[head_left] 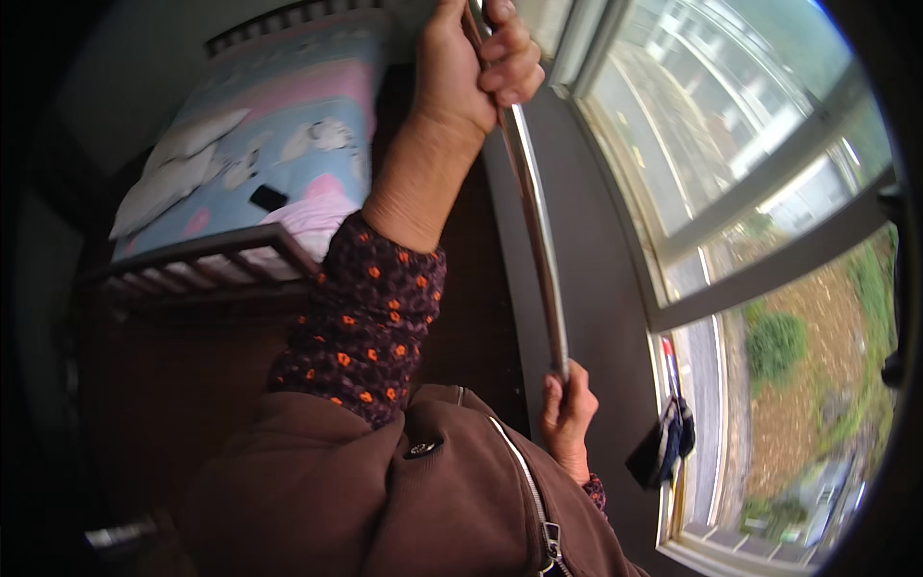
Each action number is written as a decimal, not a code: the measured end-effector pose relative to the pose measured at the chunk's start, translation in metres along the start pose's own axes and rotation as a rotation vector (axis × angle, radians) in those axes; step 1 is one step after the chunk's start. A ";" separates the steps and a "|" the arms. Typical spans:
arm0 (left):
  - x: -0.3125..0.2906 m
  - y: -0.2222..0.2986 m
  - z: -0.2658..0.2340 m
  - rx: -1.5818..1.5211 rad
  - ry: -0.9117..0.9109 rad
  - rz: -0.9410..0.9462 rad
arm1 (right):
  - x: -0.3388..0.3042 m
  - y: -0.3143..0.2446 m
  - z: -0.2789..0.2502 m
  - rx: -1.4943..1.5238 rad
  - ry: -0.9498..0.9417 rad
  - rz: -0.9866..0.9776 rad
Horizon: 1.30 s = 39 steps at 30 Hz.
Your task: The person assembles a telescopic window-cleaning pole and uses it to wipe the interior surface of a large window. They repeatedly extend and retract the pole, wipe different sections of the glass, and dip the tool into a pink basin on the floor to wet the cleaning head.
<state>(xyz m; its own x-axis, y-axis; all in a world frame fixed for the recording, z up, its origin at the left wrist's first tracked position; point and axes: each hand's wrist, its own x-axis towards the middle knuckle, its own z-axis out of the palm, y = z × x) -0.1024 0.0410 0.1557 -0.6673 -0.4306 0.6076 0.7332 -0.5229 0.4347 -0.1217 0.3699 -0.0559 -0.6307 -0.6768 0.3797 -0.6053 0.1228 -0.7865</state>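
Observation:
A shiny metal pole slants across the view beside the window, gripped by both my hands. My left hand is raised at the top edge, its fingers wrapped round the upper part of the pole. Lower down, close to my body, my right hand is closed round the pole's lower part. The pole's upper end runs out of view, so what is on it, if anything, does not show. My right hand covers its lower end.
On my right, a light-framed window looks onto a road and a slope. A dark cloth item hangs by its frame, above a grey ledge. To the left stands a bed with pillows and a black phone-like object.

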 end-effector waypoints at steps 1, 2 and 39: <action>-0.013 0.004 0.001 0.065 0.053 0.060 | 0.002 0.001 0.004 -0.090 0.082 -0.026; -0.022 0.017 0.001 0.102 0.079 0.102 | 0.006 0.001 0.007 -0.117 0.076 -0.070; -0.313 0.474 -0.069 1.303 0.714 0.814 | 0.253 -0.016 0.445 0.089 -0.733 -0.431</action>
<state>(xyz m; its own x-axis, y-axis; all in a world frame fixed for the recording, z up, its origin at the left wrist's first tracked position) 0.4449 -0.1223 0.1256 0.2550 -0.6751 0.6922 0.2606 0.7374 0.6232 -0.0556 -0.1256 -0.1643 0.1376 -0.9537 0.2675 -0.6604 -0.2896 -0.6929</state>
